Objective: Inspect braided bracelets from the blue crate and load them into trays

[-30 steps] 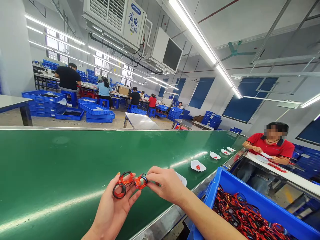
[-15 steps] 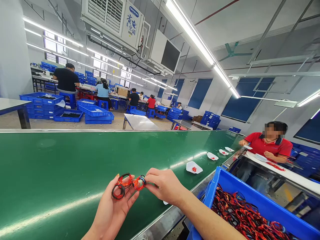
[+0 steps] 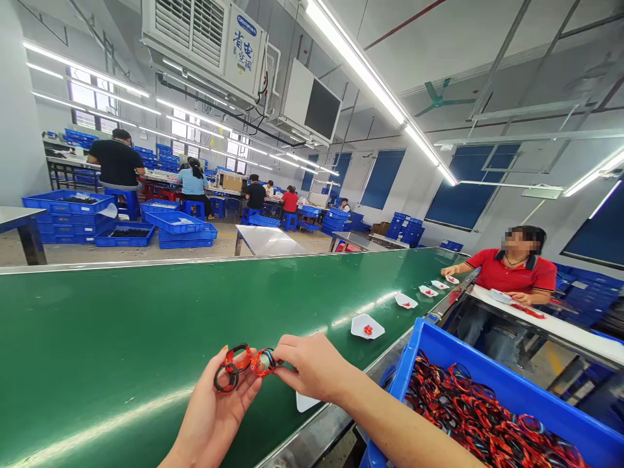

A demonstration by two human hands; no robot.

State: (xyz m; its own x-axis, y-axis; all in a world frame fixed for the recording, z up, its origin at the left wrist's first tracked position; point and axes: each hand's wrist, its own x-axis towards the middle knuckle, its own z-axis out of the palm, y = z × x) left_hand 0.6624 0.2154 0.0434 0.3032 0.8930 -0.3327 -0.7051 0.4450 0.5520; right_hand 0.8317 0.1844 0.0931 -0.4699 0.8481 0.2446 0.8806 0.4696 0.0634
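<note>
Holding a bundle of red-and-black wire loops (image 3: 244, 363) above the green conveyor belt (image 3: 97, 338), the left hand (image 3: 212, 409) lies cupped beneath it while the right hand (image 3: 312, 367) pinches its far loop between fingers and thumb. White paper trays (image 3: 367, 327) with small red pieces sit in a line along the belt's near edge, and a blue crate (image 3: 439, 344) heaped with similar loops stands just to the right. Beyond it, a person in a red polo shirt (image 3: 511, 270) sits at a white worktop (image 3: 550, 323), while other people work farther back among stacked blue crates (image 3: 68, 205) under long ceiling lights (image 3: 355, 62).
</note>
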